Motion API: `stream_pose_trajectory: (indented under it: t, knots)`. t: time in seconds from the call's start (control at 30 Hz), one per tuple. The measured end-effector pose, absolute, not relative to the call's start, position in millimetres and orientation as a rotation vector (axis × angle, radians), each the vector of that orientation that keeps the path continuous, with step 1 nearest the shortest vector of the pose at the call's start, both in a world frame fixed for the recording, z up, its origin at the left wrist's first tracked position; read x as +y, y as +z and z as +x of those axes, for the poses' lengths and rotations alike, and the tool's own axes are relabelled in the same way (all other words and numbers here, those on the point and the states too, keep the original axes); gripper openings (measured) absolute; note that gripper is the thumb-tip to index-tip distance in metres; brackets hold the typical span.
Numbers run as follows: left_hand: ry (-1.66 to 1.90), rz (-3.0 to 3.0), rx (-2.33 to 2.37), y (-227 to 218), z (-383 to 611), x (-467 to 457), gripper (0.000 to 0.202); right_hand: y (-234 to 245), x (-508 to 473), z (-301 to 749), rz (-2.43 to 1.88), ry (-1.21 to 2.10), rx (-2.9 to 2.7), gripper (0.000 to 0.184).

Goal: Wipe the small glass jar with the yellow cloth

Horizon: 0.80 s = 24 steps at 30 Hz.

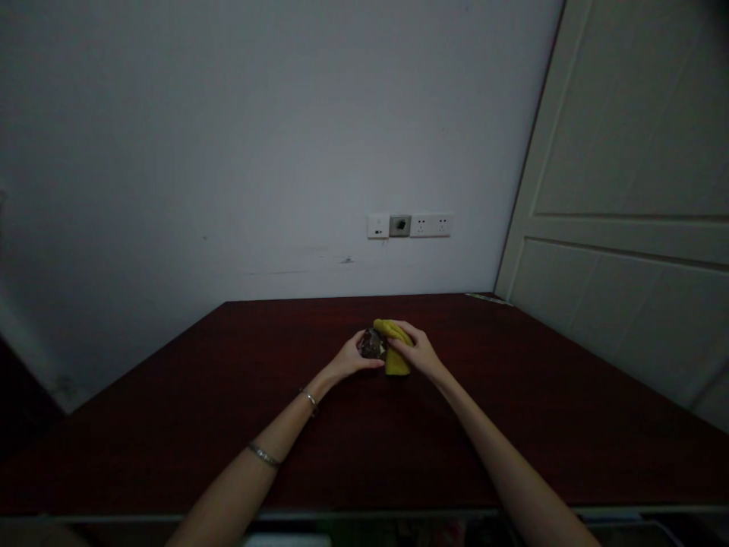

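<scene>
My left hand [348, 360] is closed around a small dark brown, rounded object [372, 345] with lighter patches; its exact kind is too small and dim to make out. A yellow cloth [397, 362] is gripped in my right hand [417, 349], with its upper fold pressed against the right side of the brown object. The lower end of the cloth hangs below my right fingers. Both hands are close together over the middle of the dark red table [273, 342]. Part of the brown object is hidden by the cloth and my fingers.
A pale wall [273, 152] stands behind the table, with a row of sockets [431, 225] low on it. To the right is a light panelled door [620, 190]. Dim, indistinct items show below the table's front edge [364, 513].
</scene>
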<state>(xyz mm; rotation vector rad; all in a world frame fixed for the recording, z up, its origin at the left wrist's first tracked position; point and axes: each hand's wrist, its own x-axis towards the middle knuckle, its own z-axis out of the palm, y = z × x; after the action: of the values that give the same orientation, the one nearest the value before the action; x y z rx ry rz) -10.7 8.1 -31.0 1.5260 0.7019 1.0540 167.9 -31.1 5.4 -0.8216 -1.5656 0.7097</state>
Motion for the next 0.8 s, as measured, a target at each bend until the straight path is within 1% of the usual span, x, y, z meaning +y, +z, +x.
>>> stream_pose_trajectory:
  t: [0.3,0.53,0.63,0.8]
  knots:
    - [1.125,1.650,0.716,-27,-10,7,0.081,7,-26,156,-0.867,0.587,-1.568,0.036]
    - [1.265,1.635,0.672,-25,-8,7,0.080,12,-32,150,-0.670,0.389,-1.891,0.041]
    - [1.290,1.649,0.683,-28,-9,10,0.083,14,-27,148,-0.703,0.406,-1.858,0.038]
    - [1.288,1.631,0.680,-32,-9,12,0.086,13,-4,142,-0.813,0.573,-1.653,0.030]
